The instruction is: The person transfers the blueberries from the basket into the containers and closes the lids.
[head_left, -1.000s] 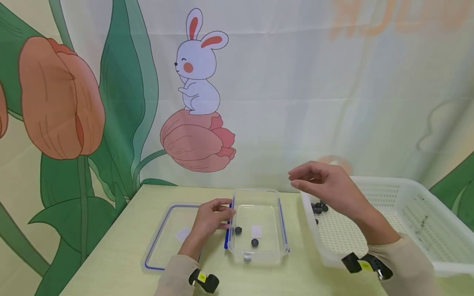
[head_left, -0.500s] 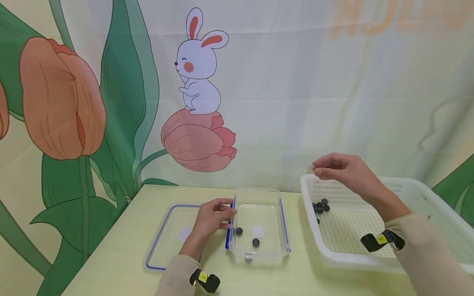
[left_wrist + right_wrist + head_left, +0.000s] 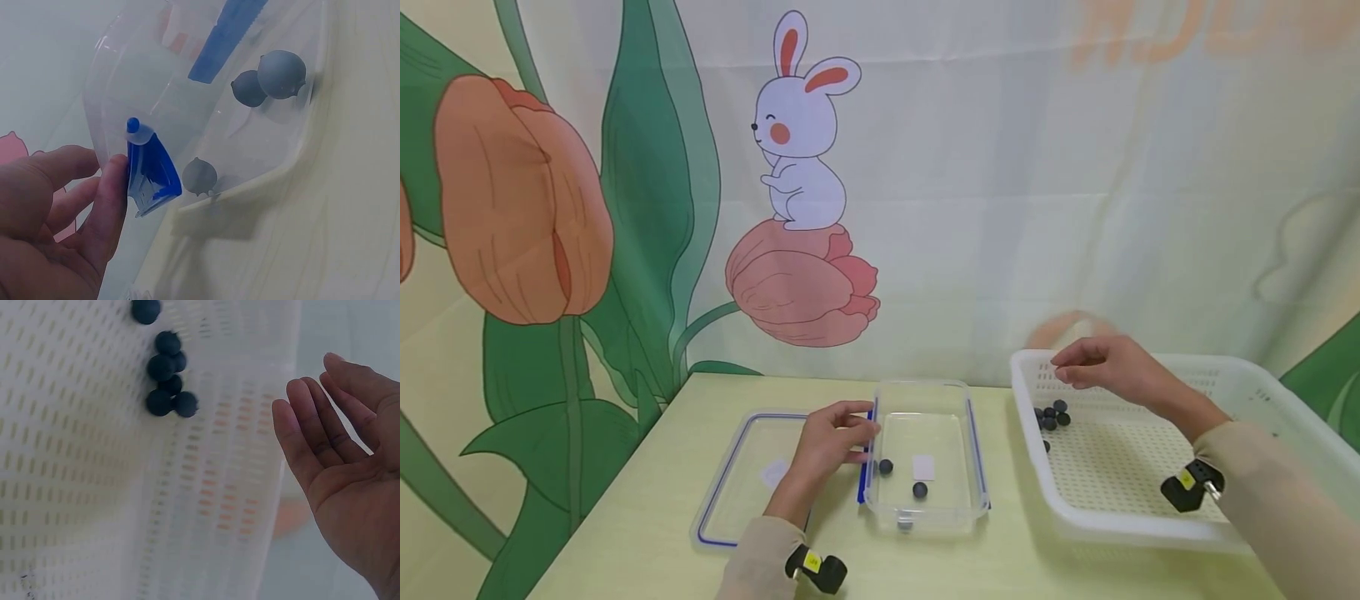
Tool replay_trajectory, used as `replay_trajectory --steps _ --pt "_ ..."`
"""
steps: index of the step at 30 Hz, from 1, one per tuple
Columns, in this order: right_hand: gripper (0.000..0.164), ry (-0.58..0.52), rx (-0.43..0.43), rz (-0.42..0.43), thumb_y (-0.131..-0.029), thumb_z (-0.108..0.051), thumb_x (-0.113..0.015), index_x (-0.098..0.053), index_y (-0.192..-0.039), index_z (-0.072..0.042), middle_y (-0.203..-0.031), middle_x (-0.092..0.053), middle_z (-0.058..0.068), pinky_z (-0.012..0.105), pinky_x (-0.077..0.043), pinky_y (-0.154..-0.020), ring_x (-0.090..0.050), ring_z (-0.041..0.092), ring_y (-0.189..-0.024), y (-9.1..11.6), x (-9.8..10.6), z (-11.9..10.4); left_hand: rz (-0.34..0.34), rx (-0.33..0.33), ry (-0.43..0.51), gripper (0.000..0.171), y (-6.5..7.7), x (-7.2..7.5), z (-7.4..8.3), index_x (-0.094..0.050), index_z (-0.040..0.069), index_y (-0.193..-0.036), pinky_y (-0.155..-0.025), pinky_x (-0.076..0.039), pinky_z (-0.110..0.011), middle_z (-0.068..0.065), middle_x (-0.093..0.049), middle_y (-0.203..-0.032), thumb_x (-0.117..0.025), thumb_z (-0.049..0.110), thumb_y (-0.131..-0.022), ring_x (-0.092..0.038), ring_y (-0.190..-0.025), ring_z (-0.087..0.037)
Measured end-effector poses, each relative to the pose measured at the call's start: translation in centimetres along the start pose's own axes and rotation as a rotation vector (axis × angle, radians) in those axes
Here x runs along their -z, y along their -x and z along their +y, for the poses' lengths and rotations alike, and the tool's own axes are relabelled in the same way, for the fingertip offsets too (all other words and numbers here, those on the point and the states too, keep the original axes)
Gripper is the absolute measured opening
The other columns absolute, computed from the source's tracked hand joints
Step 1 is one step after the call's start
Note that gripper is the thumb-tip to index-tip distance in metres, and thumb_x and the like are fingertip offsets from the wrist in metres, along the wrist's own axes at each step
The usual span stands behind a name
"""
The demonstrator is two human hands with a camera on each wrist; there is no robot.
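My left hand [image 3: 829, 442] rests its fingers against the left side of a clear plastic food container [image 3: 966, 517], by a blue clip [image 3: 153, 175]. Two blueberries lie inside it in the head view, one blueberry [image 3: 920, 490] near the front and the other by the left wall. Three round shapes show through the plastic in the left wrist view; one may be a reflection. My right hand [image 3: 1112, 367] hovers over the rear left of a white perforated basket [image 3: 1052, 500], holding nothing, fingers loosely bent. Below it, several blueberries [image 3: 160, 367] cluster along the basket's side.
A clear lid [image 3: 718, 500] with a blue seal lies left of the container, partly behind my left forearm. A small white square [image 3: 923, 467] shows in the container's base. Behind the pale table [image 3: 640, 500] hangs a printed cloth [image 3: 955, 208] with a rabbit and tulips.
My right hand has moved right, from between the container and basket to over the basket, then lowered slightly. The left hand stays at the container's side.
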State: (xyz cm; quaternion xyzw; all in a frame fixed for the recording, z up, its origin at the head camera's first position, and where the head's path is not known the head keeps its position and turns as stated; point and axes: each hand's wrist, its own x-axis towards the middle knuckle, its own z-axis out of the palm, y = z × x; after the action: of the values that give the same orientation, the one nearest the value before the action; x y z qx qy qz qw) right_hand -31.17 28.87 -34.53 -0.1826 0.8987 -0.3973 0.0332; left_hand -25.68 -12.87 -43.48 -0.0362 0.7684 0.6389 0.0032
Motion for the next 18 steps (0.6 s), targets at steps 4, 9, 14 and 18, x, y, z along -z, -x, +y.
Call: replay_trajectory --steps 4,9,14,18 --pt "0.036 0.003 -0.017 -0.030 -0.101 -0.018 -0.076 -0.070 -0.126 0.006 -0.111 -0.076 0.013 0.037 -0.063 -0.087 -0.072 0.025 -0.099 -0.4 -0.4 1.7 -0.004 -0.004 0.001 0.039 0.0 0.0 0.0 -0.072 0.009 -0.136 -0.074 -0.065 -0.030 -0.011 -0.069 -0.110 -0.079 0.014 -0.097 -0.071 -0.091 -0.021" --pt "0.031 0.073 0.005 -0.064 -0.101 -0.013 -0.074 -0.070 -0.124 0.008 -0.107 -0.076 0.010 0.038 -0.062 -0.081 -0.072 0.027 -0.097 -0.7 -1.1 3.4 0.001 -0.001 0.005 0.039 0.0 -0.1 0.0 -0.072 0.009 -0.135 -0.073 -0.065 -0.029 -0.011 -0.069 -0.110 -0.079 0.014 -0.097 -0.072 -0.092 -0.022" --pt "0.025 0.176 0.031 -0.062 -0.098 -0.009 -0.075 -0.073 -0.118 0.006 -0.102 -0.076 0.006 0.037 -0.060 -0.077 -0.070 0.021 -0.092 -0.8 -1.7 4.4 0.006 0.000 0.005 0.038 0.0 -0.1 0.0 -0.072 0.009 -0.135 -0.073 -0.064 -0.029 -0.011 -0.069 -0.109 -0.078 0.013 -0.097 -0.071 -0.091 -0.021" --pt "0.021 0.242 0.048 -0.067 -0.095 -0.006 -0.078 -0.075 -0.113 0.005 -0.096 -0.076 0.004 0.037 -0.060 -0.074 -0.069 0.018 -0.087 -1.1 -2.2 4.8 0.009 -0.004 0.006 0.038 0.1 0.0 0.0 -0.072 0.009 -0.135 -0.073 -0.065 -0.029 -0.011 -0.069 -0.109 -0.078 0.013 -0.097 -0.071 -0.090 -0.021"
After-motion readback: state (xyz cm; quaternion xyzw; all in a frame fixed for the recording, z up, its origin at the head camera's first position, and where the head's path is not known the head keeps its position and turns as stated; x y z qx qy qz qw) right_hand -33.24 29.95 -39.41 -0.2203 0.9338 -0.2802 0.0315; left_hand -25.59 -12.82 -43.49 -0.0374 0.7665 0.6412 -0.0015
